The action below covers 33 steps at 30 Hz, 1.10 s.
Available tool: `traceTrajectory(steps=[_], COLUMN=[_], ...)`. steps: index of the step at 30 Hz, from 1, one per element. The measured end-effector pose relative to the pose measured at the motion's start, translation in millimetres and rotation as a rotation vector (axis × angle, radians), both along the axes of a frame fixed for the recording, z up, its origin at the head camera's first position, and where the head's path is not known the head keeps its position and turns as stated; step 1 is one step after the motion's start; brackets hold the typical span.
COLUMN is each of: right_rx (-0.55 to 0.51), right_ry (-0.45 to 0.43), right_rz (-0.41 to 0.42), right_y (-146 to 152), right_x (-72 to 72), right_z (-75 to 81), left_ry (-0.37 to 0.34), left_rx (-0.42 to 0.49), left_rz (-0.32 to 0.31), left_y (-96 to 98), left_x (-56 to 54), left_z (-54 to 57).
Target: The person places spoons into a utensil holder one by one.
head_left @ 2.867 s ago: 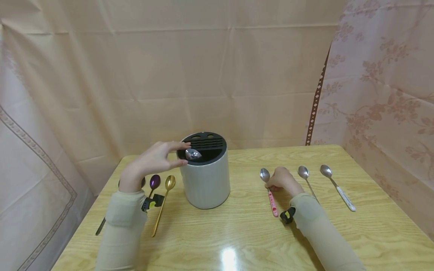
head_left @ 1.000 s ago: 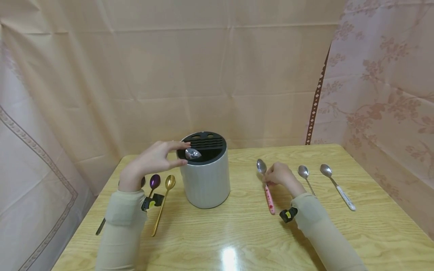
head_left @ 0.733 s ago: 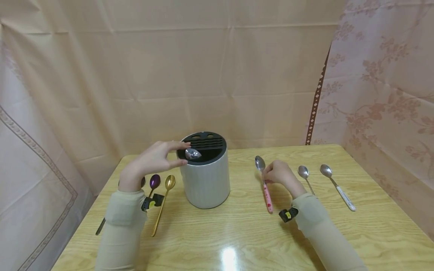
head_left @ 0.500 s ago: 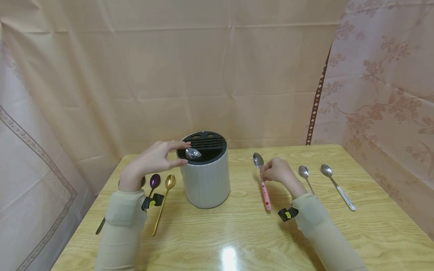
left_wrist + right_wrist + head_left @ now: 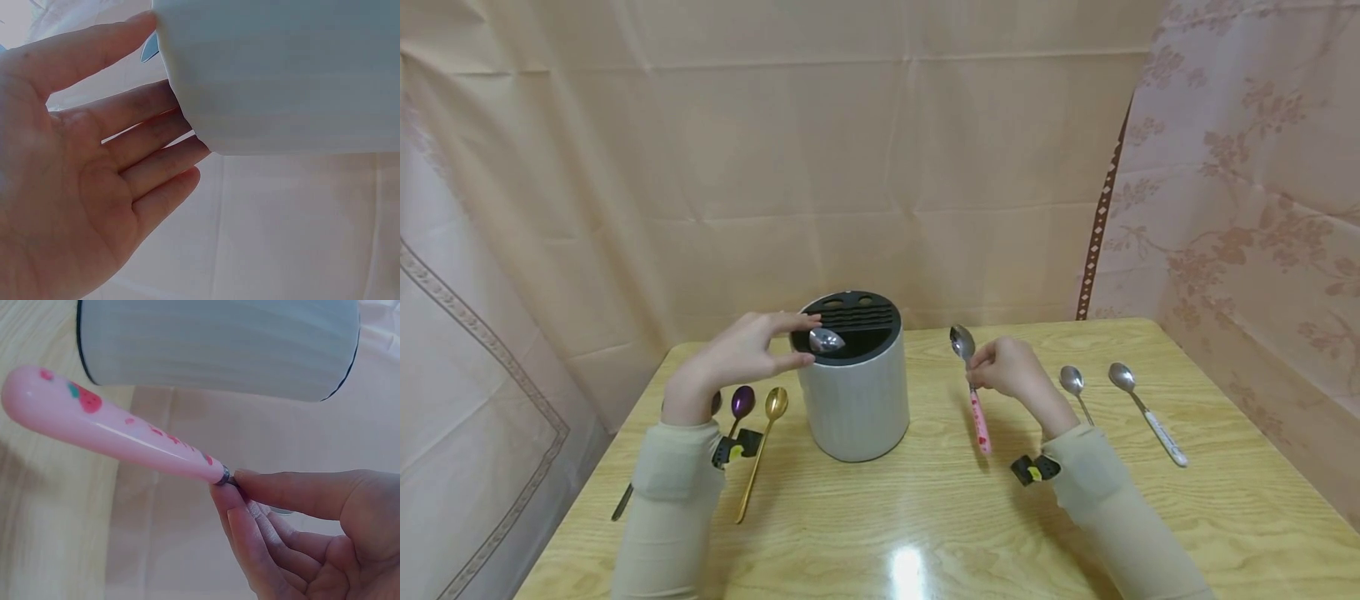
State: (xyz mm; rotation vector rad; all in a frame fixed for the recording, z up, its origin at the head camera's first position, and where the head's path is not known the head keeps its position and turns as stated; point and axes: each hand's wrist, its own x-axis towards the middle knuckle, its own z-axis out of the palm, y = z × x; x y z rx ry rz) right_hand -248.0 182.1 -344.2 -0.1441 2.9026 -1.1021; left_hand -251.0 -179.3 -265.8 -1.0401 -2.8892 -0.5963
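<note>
The right hand [image 5: 1011,368] is pinching the pink-handled spoon [image 5: 979,422] above the desk [image 5: 850,533], bowl beyond the fingers [image 5: 250,547]; the left hand [image 5: 730,357] is holding its fingers straight at the white holder [image 5: 853,411], a silver spoon [image 5: 826,340] showing past them.

Pink spoon [image 5: 979,421]: metal bowl, strawberry-print handle, pinched at neck by right hand [image 5: 1011,372], tilted bowl-up, off counter [image 5: 850,533], right of holder [image 5: 855,412]. White cylinder, black slotted top, upright. 1 silver spoon [image 5: 825,340] in its large opening, bowl showing.

Curtained-off workspace, beige drape [image 5: 820,158], floral drape [image 5: 1255,200], wood-grain table [image 5: 955,508]
</note>
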Motion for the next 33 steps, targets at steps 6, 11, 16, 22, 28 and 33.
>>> traceTrajectory(steps=[6, 11, 16, 22, 28, 33], right_rx=[-0.02, -0.025, -0.038, -0.044, -0.042, -0.036], right_ry=[0.026, 0.064, 0.1, 0.121, 0.16, 0.193], right_rz=[0.011, 0.006, 0.023, 0.026, 0.027, 0.029], right_y=[-4, -8, -11, -13, -17, -20], right_x=[2.4, 3.9, 4.8, 6.5, 8.1, 9.0], right_z=[8.1, 13.6, 18.5, 25.2, 32.1, 37.7], left_ry=[-0.01, -0.015, -0.018, -0.027, -0.029, -0.025], left_rx=[-0.006, 0.002, -0.008, -0.007, -0.005, 0.001], left_rz=[0.01, 0.015, 0.025, 0.028, 0.029, 0.024], left_y=[0.2, 0.4, 0.4, 0.9, 1.5, 0.6], left_x=[0.5, -0.2, -0.5, -0.3, 1.0, -0.1], left_z=[1.4, 0.9, 0.1, 0.2, 1.9, 0.4])
